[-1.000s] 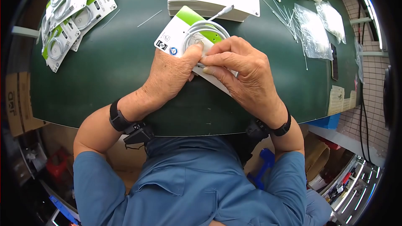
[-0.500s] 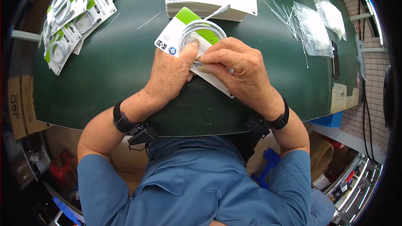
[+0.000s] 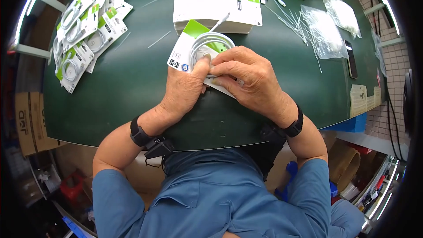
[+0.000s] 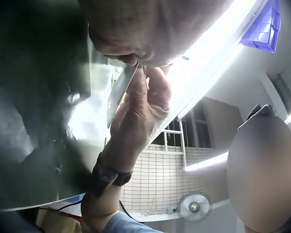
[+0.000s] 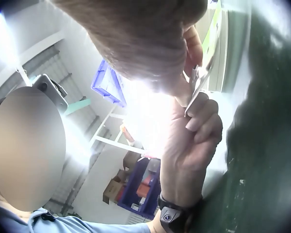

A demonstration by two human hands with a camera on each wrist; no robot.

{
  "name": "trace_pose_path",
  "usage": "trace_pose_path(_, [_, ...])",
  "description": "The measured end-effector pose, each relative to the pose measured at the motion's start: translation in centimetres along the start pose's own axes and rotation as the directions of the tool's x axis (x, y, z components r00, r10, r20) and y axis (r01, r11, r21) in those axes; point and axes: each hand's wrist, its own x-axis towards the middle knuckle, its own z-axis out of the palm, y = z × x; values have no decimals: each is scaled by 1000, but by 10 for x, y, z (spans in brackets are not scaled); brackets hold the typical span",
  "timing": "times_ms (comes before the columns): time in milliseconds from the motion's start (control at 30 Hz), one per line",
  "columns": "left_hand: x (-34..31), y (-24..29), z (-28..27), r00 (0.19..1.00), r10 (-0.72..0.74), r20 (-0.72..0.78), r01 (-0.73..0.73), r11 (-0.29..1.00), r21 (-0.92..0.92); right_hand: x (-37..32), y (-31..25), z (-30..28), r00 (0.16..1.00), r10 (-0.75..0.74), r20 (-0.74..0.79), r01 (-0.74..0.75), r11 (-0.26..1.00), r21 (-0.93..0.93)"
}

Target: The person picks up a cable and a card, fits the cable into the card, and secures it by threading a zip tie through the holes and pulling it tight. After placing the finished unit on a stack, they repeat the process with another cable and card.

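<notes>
The card [image 3: 179, 47] slants far-left to near-right; the left hand [image 3: 186, 86] grips its near edge, the right hand [image 3: 252, 74] pinching the coil's [image 3: 212, 37] near side.

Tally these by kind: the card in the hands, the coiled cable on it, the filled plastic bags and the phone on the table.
Held card: 1
Coiled cable: 1
Filled plastic bags: 2
Phone: 1
Total: 5
</notes>
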Motion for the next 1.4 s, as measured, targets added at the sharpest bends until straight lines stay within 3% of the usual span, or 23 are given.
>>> trace_pose_path(200, [-3,4,3,997,62,-35,-63,998,-15,4,-8,-13,997,-53,55,59,992,-109])
trace_pose_path(433, [-5,10,8,994,94,-60,-95,995,-5,4,-8,-14,998,-44,43,45,999,-16])
trace_pose_path(700, [-7,11,6,999,34,-32,-35,998,-55,2,-4,-15,998,-22,58,17,997,78])
trace_pose_path(1000, [-8,10,4,999,31,-33,-31,999,-22,1,-3,-14,993,17,113,-25,997,69])
trace_pose_path(1167, [-9,2,-6,992,88,-86,-83,995,57,3,-2,-4,996,-88,14,88,996,-28])
trace_pose_path(1300, [-9,11,0,971,216,-102,-204,972,118,11,-10,-25,980,-196,-30,191,973,-129])
trace_pose_path(1400, [-15,28,4,958,258,-124,-246,963,111,16,-13,-47,921,-291,-261,281,957,-75])
